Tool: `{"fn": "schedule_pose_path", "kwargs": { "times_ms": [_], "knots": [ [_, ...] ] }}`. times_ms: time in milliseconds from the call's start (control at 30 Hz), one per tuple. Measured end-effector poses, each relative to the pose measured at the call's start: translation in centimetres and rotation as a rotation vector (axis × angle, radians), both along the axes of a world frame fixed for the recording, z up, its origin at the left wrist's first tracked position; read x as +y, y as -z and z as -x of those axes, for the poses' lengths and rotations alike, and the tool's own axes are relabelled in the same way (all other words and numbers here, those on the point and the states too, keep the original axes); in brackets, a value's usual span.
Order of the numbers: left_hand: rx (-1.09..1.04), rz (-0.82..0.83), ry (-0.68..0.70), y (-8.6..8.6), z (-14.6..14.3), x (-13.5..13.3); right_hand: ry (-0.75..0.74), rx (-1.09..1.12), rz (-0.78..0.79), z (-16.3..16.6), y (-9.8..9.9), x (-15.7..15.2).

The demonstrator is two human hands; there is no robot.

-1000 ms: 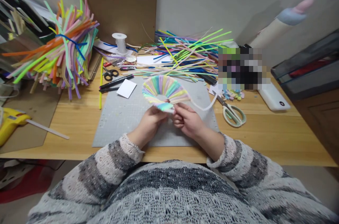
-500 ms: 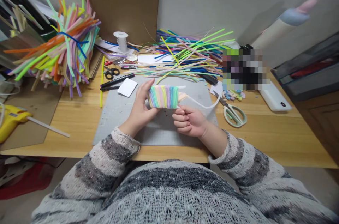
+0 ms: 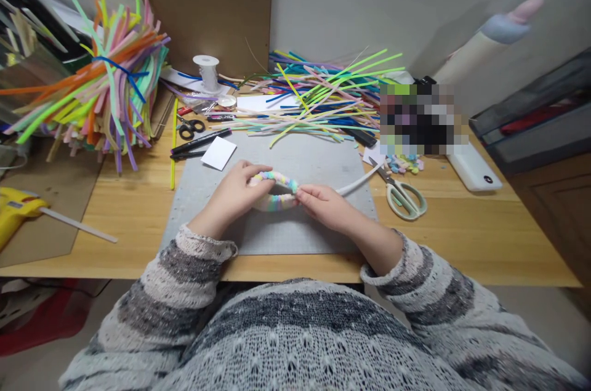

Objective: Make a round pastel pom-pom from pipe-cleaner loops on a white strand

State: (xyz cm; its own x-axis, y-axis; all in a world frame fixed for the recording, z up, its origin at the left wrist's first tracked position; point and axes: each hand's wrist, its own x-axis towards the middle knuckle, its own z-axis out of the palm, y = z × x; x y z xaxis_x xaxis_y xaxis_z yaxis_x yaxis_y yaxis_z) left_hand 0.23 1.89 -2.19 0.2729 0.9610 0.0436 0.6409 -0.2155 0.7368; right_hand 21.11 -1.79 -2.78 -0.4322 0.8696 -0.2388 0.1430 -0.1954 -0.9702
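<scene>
Above the grey cutting mat [image 3: 314,237], a ring of pastel striped pipe cleaners [image 3: 277,203] is held between both hands, its hollow facing up toward me. My left hand [image 3: 237,191] grips the ring's left side, thumb along the near edge. On the right side, my right hand [image 3: 325,206] pinches the rim between thumb and fingers. A loose white pipe cleaner [image 3: 362,180] runs from behind my right hand toward the scissors [image 3: 402,197] with pale green handles. The ring's left end is covered by my left fingers.
Loose pipe cleaners [image 3: 332,89] are piled along the back, and a tied bundle [image 3: 115,83] stands at left. Black markers [image 3: 201,141], a white card [image 3: 218,153] and small black scissors [image 3: 191,127] lie left of the mat. A yellow glue gun [image 3: 21,209] sits far left, a white power bank [image 3: 475,166] right.
The striped piece has tipped from showing its flat outer side to showing its open loop. It has come slightly lower, and my right hand has shifted onto its right rim.
</scene>
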Motion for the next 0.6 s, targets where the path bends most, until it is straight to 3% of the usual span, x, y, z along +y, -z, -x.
{"fn": "schedule_pose_path", "kwargs": {
  "times_ms": [100, 200, 333, 400, 600],
  "knots": [
    [-0.027, -0.009, 0.049, -0.4, 0.1, 0.2, -0.014, 0.104, 0.239, 0.1, -0.4, 0.0],
    [0.014, -0.222, 0.075, -1.6, -0.6, -0.3, 0.041, 0.161, 0.35, 0.3, -0.6, 0.1],
    [0.174, -0.384, 0.357, -2.7, -2.1, -1.3, 0.044, 0.2, 0.404, 0.4, -0.6, 0.0],
    [0.172, -0.384, 0.435, -2.5, -2.5, -1.5, 0.039, 0.21, 0.448, 0.4, -0.7, 0.0],
    [0.126, -0.433, 0.458, -0.9, -2.1, -0.8, -0.009, 0.255, 0.476, 0.2, -0.8, -0.2]
  ]
}}
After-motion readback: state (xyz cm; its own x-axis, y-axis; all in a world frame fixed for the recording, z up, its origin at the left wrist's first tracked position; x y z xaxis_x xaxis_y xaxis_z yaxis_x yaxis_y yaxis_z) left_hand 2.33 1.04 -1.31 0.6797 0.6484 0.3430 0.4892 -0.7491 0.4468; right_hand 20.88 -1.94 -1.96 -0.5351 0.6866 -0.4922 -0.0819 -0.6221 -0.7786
